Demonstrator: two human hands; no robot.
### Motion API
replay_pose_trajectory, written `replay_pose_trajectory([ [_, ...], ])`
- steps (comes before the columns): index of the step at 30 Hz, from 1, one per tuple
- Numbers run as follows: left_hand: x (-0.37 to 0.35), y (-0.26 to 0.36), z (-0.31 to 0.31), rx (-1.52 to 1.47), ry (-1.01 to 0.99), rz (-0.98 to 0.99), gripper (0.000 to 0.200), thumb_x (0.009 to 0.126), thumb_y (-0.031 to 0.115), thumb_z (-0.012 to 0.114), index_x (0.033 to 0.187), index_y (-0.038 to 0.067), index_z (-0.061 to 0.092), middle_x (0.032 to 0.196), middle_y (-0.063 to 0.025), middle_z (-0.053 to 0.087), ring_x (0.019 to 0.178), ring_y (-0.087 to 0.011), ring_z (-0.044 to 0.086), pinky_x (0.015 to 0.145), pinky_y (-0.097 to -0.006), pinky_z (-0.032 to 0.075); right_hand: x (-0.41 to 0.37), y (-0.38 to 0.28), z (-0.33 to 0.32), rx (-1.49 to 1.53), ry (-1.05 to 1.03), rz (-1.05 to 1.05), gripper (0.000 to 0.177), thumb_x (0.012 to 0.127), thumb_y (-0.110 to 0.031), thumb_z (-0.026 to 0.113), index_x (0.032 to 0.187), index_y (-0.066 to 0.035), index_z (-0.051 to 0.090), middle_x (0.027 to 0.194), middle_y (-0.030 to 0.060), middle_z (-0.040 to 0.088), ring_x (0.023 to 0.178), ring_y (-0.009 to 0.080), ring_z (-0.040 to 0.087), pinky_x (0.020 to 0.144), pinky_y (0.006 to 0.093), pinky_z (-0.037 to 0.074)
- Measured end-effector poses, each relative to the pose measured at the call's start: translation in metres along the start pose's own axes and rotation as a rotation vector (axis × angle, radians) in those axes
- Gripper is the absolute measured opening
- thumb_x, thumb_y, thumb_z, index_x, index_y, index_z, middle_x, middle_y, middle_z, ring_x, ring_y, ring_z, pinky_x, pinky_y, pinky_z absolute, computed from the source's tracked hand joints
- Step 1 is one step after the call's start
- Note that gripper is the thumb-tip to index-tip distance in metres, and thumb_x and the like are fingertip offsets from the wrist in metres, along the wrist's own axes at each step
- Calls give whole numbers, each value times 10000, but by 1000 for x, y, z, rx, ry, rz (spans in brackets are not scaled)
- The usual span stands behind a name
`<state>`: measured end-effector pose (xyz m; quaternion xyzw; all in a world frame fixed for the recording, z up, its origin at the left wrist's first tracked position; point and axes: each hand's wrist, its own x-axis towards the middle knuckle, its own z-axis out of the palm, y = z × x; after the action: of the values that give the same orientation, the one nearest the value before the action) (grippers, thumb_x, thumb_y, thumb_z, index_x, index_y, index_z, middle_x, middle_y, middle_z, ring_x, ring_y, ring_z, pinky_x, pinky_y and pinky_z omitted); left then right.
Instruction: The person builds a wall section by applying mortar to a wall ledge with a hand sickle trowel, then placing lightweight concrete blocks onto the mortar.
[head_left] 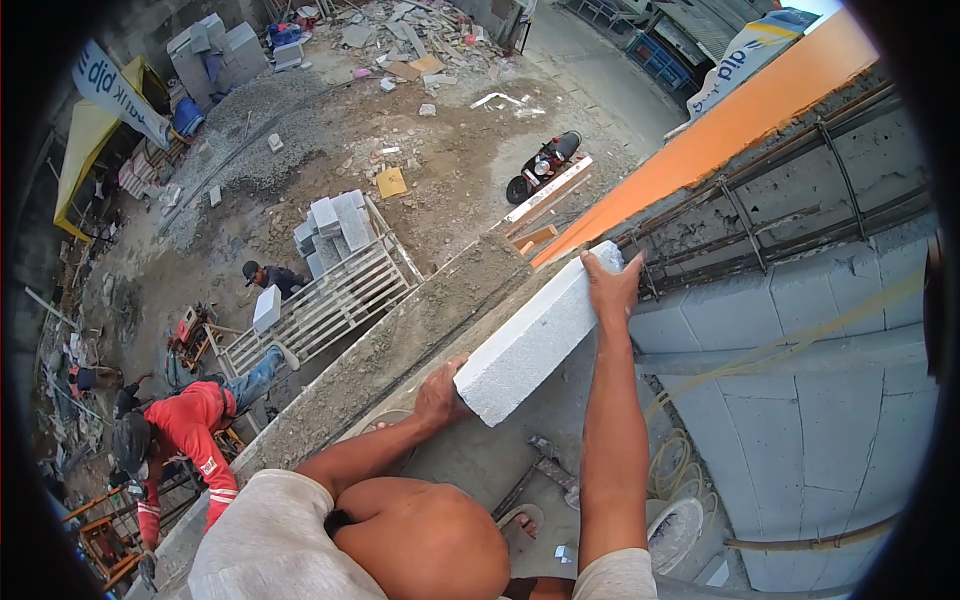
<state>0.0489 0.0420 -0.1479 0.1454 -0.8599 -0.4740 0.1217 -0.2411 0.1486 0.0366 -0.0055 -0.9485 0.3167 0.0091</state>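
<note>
Your left hand (440, 396) and right hand (611, 287) grip the concrete block (530, 345) at its ends; carry it level, well inside the wall ledge (415, 312).

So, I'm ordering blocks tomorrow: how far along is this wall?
Done: the block wall on the right stands several courses high, with rebar above it. In hand: one white block, gripped at its ends by the left hand and right hand over the rough ledge. Left: that ledge carries no blocks, and a stack of blocks sits on the ground below.
</note>
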Motion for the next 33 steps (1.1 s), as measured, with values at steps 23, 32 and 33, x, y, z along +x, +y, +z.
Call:
replay_pose_trajectory([
  [23,2,13,-5,-2,7,-63,728,726,235,834,1316,67,442,1103,-204,665,1006,-391,662,829,-448,529,-3,-5,-2,16,-14,124,1166,721,-493,795,1548,-34,112,1531,250,321,1375,373,410,1097,454,393],
  [32,4,19,-10,-2,-59,-76,683,770,257,802,1328,104,440,1081,-211,673,997,-397,663,815,-472,513,-2,2,1,10,27,151,1045,812,-647,637,1558,-99,153,1466,226,440,1305,380,495,1054,482,422],
  [33,4,17,-8,12,-77,-122,671,781,263,793,1330,107,441,1104,-211,668,1010,-401,657,831,-479,507,3,11,8,20,55,129,961,865,-678,538,1562,-133,164,1448,221,469,1313,379,488,1056,488,414],
])
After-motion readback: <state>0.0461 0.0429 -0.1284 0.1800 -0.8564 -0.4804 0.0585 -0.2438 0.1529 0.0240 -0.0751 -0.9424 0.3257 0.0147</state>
